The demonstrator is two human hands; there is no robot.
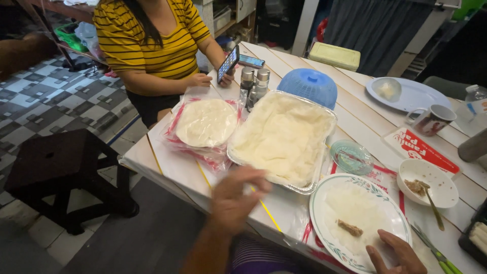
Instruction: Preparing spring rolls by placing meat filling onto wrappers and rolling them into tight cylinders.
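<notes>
Resting beside hands (238, 195): foil tray (238, 155), red-edged wrapper packet (175, 139).

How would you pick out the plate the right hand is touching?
On the white table, look at the near edge, right of the big foil tray. The plate under the right hand is round with a floral rim, holding a thin wrapper and a brown dab of filling; the far plate is plain and pale.

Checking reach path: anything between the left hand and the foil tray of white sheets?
Nothing visible. The left hand hovers, motion-blurred, at the near edge of the foil tray, with only bare table around it. The right hand rests on the rim of the plate holding a wrapper with filling.
</notes>
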